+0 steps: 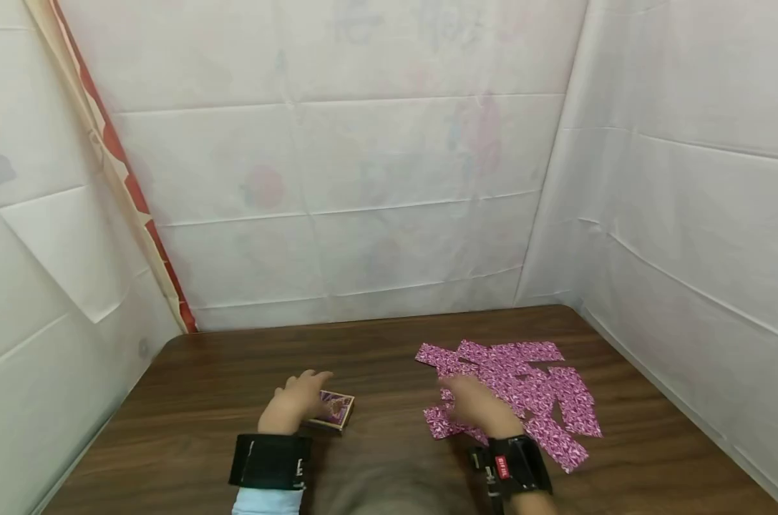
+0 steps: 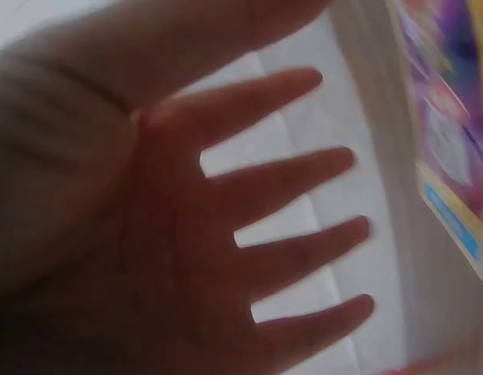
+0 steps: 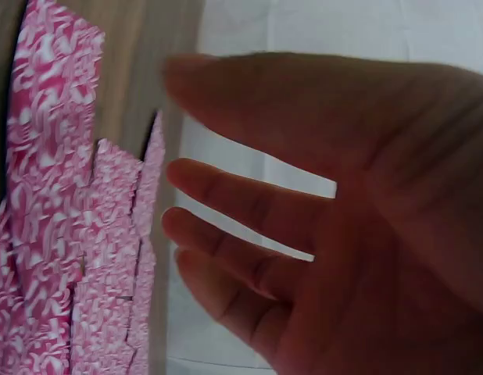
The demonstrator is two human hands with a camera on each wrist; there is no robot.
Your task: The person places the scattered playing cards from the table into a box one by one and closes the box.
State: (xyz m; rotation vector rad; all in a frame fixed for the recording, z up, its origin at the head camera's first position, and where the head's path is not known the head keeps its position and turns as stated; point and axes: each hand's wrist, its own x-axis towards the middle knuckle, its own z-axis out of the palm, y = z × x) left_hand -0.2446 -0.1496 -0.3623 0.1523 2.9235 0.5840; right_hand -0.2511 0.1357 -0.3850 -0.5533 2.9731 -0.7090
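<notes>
My left hand [image 1: 293,405] hovers just left of a small box [image 1: 341,410] with a purple picture and yellow edges, partly covering it in the head view. In the left wrist view its fingers are spread and straight, and the box [image 2: 452,133] appears at the right edge, apart from the fingertips. Over the near left part of a spread of pink-and-white patterned cards [image 1: 511,379] hangs my right hand [image 1: 483,409]. The right wrist view shows that hand with loosely bent fingers and nothing in its grasp, beside the cards [image 3: 54,172].
The cards overlap in a loose patch on the right side of the brown wooden table [image 1: 234,357]. White cloth sheets [image 1: 376,179] hang behind the table and along both sides. Each wrist wears a black strap [image 1: 270,461].
</notes>
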